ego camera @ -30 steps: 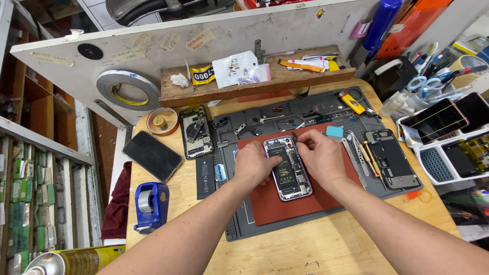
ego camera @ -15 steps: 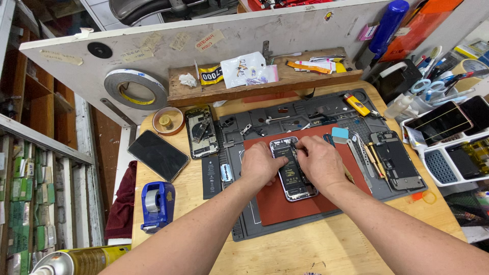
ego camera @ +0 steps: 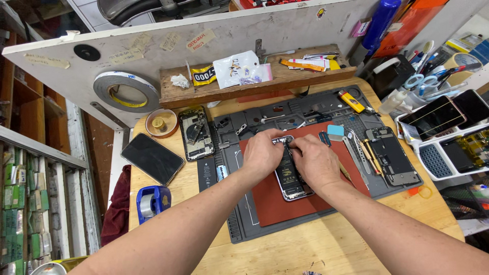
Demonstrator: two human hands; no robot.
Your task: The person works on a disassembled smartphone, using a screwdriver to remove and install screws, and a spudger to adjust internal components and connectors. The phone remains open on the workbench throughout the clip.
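Fingers of both hands are meeting at the top end of the opened smartphone, which is lying on the red mat in the middle of the grey repair mat on the wooden worktop. The left hand is curling its fingers down onto the upper left corner of the phone, and the right hand is pressing its fingers close beside them. They are bent and close together, but whether they are pinching a small part or only pressing I cannot tell, because the fingertips are hiding the spot.

It seems the person is working on a small part or connector near the top of the phone, above the black battery. Such work is asking for a light, steady touch, so that nothing inside is bent.

On the wooden shelf behind the mat, a white pouch with dark print is lying, and left of it a small yellow and black label. Flat orange and yellow strips are lying to the right on the same shelf. Pale paper tags are sticking on the white board above, where a roll of tape is also hanging. A blue bottle is standing at the far right.
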